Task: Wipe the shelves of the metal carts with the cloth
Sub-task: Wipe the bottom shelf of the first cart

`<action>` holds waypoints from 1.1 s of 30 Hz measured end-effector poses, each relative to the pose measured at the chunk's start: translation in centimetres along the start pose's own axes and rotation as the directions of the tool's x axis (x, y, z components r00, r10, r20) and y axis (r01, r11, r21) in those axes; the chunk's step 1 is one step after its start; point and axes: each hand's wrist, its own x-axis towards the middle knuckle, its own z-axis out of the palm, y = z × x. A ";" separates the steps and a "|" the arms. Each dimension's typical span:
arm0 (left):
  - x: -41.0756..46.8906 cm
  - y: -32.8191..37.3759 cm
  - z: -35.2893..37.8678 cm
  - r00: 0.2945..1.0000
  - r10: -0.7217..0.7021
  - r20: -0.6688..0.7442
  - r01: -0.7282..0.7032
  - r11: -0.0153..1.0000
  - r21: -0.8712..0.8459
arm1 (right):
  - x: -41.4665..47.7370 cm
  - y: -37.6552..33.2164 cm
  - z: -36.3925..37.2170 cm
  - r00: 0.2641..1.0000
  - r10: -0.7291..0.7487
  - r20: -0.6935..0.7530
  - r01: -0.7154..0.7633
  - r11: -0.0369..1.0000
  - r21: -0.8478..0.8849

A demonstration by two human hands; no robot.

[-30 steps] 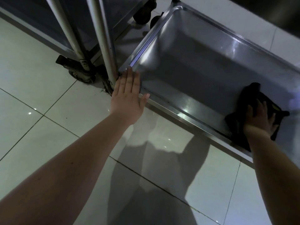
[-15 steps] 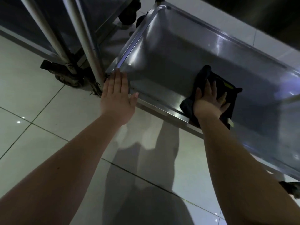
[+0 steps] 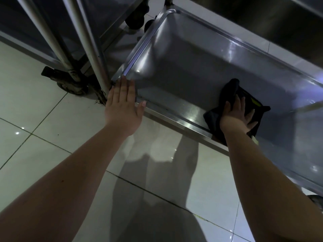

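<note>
A low steel cart shelf (image 3: pixel 192 70) with a raised rim runs from the centre to the right edge, just above the floor. A dark cloth (image 3: pixel 230 91) with a yellow tag lies on the shelf by its front rim. My right hand (image 3: pixel 237 117) presses flat on the cloth, fingers spread. My left hand (image 3: pixel 122 105) rests flat, fingers together, on the shelf's near left corner beside the cart's upright post (image 3: pixel 87 41).
A second cart stands at the upper left, with its own post (image 3: pixel 45 35) and a grimy caster wheel (image 3: pixel 70 84). Glossy white floor tiles (image 3: pixel 43 128) fill the foreground. Another shelf (image 3: pixel 279 20) hangs above at the top right. A caster (image 3: pixel 316 199) peeks in at the right edge.
My right hand slid the cloth left along the shelf, then stayed near the front rim, drifting slightly back right. My left hand has held the corner throughout.
</note>
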 end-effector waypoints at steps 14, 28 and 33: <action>0.3 0.7 -0.9 0.983 -0.033 0.181 0.026 0.999 0.037 | -6.1 -9.6 3.3 0.898 -0.428 0.102 0.439 0.890 -0.123; 1.1 2.1 -2.6 0.950 -0.133 0.282 0.116 0.990 0.076 | -6.5 -9.6 1.6 0.351 -0.875 0.334 0.933 0.358 -0.045; 1.7 1.9 -2.8 0.942 -0.166 0.292 0.153 0.986 0.068 | -6.4 -9.8 2.2 0.311 -0.895 0.320 0.945 0.327 -0.004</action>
